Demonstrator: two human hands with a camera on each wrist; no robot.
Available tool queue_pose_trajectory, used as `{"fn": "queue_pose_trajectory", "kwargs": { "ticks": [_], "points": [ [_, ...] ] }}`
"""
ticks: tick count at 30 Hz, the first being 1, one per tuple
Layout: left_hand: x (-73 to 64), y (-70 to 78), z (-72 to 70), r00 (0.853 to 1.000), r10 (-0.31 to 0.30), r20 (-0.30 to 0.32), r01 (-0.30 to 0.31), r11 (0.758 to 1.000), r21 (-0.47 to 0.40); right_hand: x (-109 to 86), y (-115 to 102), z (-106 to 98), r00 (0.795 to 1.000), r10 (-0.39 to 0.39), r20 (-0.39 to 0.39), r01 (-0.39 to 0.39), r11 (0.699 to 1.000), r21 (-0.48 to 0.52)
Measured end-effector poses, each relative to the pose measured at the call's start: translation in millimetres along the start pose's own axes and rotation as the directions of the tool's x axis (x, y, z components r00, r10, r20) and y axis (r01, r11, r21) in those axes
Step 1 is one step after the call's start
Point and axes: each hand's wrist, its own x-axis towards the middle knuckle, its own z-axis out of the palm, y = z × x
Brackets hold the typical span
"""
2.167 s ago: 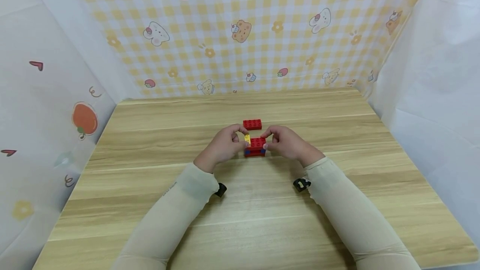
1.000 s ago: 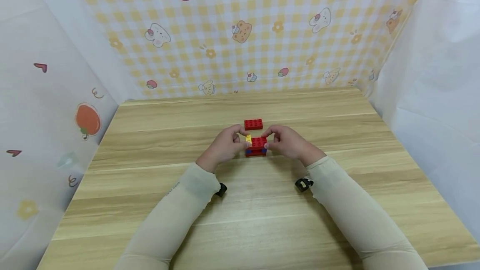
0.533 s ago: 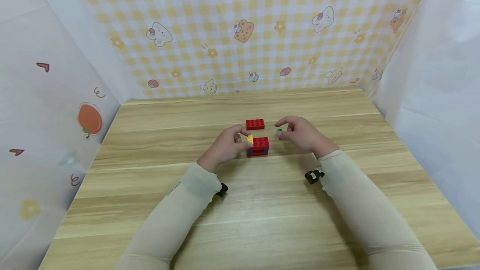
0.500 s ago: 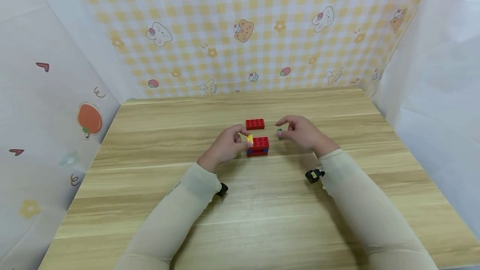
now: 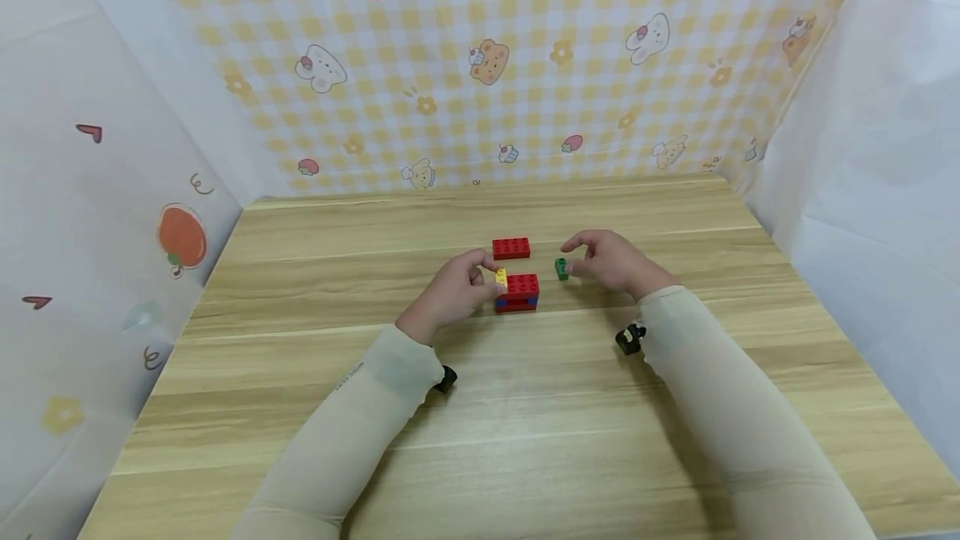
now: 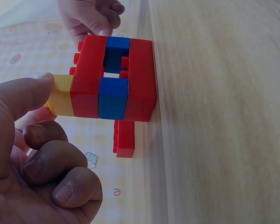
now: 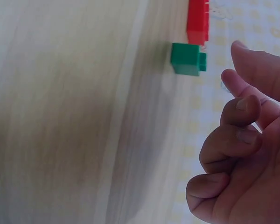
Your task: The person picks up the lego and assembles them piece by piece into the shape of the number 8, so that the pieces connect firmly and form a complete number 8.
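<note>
In the head view my left hand (image 5: 453, 288) pinches a yellow brick (image 5: 501, 277) between thumb and index finger. That yellow brick sits on the left end of a stack: a red brick (image 6: 88, 77) on top, two blue bricks (image 6: 113, 98) below it with a gap between, and another red brick (image 6: 141, 81) at the bottom. My right hand (image 5: 613, 261) hovers beside a small green brick (image 5: 561, 270), holding nothing. In the right wrist view, its thumb and index finger stand apart from the green brick (image 7: 185, 58), with the other fingers loosely bent.
A loose red brick (image 5: 512, 249) lies behind the stack on the wooden table (image 5: 480, 440). A yellow checked cloth (image 5: 525, 107) hangs behind the table. Black wrist cameras (image 5: 630, 338) sit under both sleeves.
My right hand has left the right end of the stack and moved to the right, and the green brick now shows beside its thumb. My left hand has stayed on the yellow brick.
</note>
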Motion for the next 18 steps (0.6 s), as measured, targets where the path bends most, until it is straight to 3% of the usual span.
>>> {"fn": "queue_pose_trajectory", "kwargs": {
  "ticks": [18],
  "points": [
    [-0.7, 1.4, 0.8, 1.0, -0.007, -0.007, 0.007, 1.0, 0.009, 12.8, 4.2, 7.0, 0.998, 0.038, 0.041, -0.035, 0.997, -0.064]
  ]
}}
